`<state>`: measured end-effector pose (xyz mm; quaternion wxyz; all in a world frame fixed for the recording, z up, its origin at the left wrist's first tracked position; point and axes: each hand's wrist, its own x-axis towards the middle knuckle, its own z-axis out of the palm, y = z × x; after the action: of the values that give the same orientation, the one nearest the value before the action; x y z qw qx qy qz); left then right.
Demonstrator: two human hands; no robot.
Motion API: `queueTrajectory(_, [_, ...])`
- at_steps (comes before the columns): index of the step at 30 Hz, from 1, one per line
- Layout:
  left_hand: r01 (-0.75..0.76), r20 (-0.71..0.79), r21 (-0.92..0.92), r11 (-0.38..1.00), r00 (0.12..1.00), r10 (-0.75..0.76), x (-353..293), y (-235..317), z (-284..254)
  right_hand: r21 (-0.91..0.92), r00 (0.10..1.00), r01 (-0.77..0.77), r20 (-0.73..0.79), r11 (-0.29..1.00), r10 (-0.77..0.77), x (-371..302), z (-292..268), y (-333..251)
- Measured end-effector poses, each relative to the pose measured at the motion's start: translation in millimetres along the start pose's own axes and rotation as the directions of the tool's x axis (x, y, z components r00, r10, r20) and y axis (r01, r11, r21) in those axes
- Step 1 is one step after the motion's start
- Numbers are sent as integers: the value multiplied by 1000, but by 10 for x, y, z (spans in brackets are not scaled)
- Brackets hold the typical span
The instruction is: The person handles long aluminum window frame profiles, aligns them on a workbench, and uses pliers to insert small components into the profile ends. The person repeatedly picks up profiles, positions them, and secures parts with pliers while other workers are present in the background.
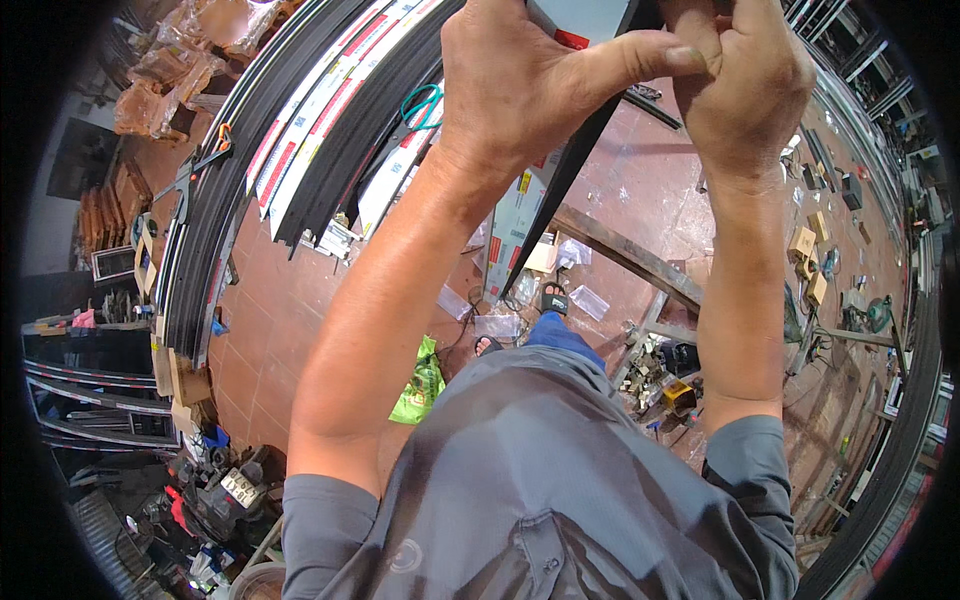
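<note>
Both arms are raised toward the top edge of the head view. My left hand [515,85] wraps a long aluminium profile [572,165], its thumb stretched across the profile toward my right hand; the fingers behind are hidden. The profile has a black side and a face with pale printed film, and it slants down to near my feet. My right hand [745,95] is closed beside the profile, its curled fingers meeting the left thumb tip. What it pinches, if anything, is hidden, and the top of that hand is cut off by the frame.
Bundles of long black and film-covered profiles [325,120] lie to the left, with an orange-tipped clamp [215,155] on them. A green bag [420,385] lies by my feet. A metal beam [630,255] crosses ahead; a pile of small metal parts [655,375] lies right.
</note>
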<state>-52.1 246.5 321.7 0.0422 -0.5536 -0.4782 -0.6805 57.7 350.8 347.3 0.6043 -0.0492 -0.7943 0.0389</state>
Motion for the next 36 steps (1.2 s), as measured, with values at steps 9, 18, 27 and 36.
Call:
queueTrajectory(9, [170, -13, 271, 948, 985, -172, -148, -197, -90, -207, 914, -52, 385, 977, 130, 99, -266, 59])
queueTrajectory(18, [359, 33, 173, 917, 929, -370, -119, -43, 29, 387, 828, -552, 142, 739, 543, 144, -65, 172])
queueTrajectory(27, [335, 126, 206, 920, 923, -364, -399, -122, 33, 365, 886, -371, -137, 854, 443, 555, -139, 306])
queueTrajectory(36, [410, 215, 65, 910, 885, -414, -842, -386, 140, 381, 804, -492, -145, 783, 576, 735, -460, 587])
